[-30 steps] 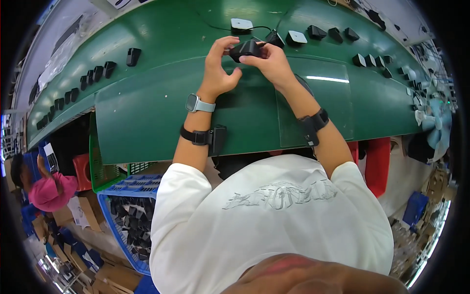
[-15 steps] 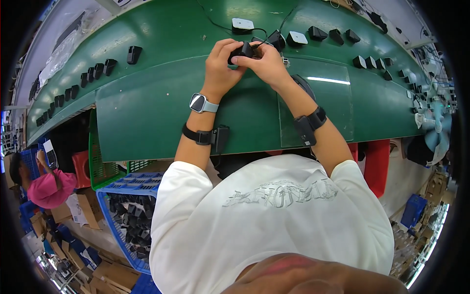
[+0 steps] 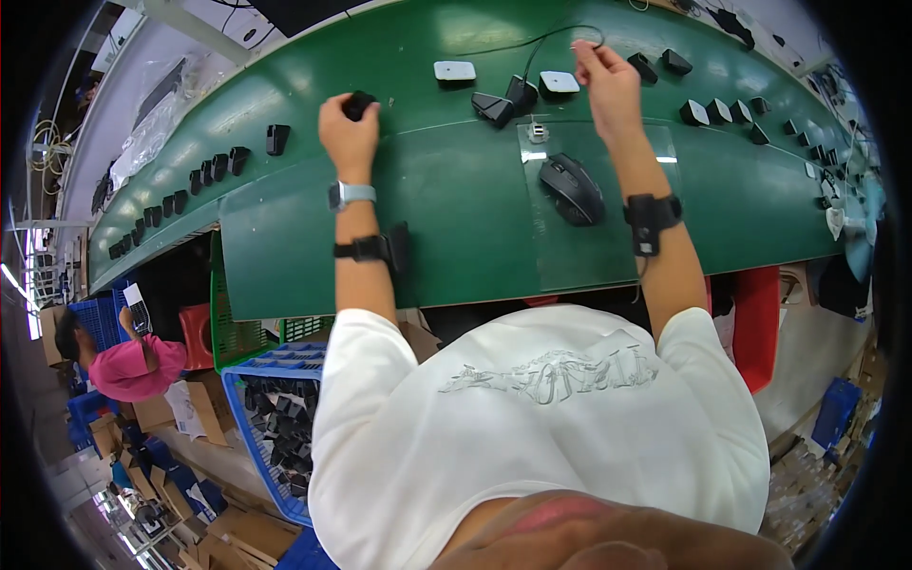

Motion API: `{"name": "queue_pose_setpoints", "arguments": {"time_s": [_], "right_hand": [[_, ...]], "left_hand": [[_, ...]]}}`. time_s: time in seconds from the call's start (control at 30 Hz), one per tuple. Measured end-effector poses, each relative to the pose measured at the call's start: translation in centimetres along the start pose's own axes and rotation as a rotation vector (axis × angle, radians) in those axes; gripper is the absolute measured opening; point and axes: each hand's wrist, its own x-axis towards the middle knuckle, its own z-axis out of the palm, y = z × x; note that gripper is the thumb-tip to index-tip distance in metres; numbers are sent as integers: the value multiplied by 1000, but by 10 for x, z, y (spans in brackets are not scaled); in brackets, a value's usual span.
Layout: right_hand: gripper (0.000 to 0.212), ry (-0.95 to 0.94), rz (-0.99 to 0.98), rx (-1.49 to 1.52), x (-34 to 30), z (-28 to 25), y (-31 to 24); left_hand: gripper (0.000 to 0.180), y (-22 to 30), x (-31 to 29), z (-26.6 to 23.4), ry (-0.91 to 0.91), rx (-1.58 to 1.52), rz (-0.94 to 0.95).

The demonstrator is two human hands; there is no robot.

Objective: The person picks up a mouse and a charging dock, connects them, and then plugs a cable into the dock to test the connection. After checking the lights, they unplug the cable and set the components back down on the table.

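While the left hand (image 3: 348,142) clasps a half-hidden black unit (image 3: 358,104), long axis unclear, the right hand (image 3: 613,90) pinches a leftward-looping cable (image 3: 581,27).

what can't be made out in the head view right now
Head view: much of the black device, hidden by the left hand.
Head view: how the black cable meets the right hand, too small to tell.
Head view: the bottom of the blue crate, covered by heaped black parts.
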Motion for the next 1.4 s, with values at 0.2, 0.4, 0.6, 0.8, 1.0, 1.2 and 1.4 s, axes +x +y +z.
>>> {"name": "queue_pose_setpoints", "arguments": {"time_s": [0.2,0.4,0.6,0.8,1.0,1.2,1.4], "right_hand": [[21,-162,-93,531,-40,-41,-35],[20,-367,125,93,-73,-23,-7],[18,-398,103,203,-56,18,7],[16,-326,406,572,-59,62,51],[14,-357,409,472,-81,66,46],[14,-334,244,272,-82,66,27],[14,-296,140,59,-77,69,24]], "left_hand": [[53,-23,28,35,-188,436,60],[58,36,7,92,-457,32,357],[49,93,0,51,-698,-413,129],[47,106,-38,7,-774,-1143,-185],[42,84,-57,6,-703,-1191,-320],[47,81,-60,7,-526,-1097,-119],[45,83,-58,7,-476,-1042,-19]]}}
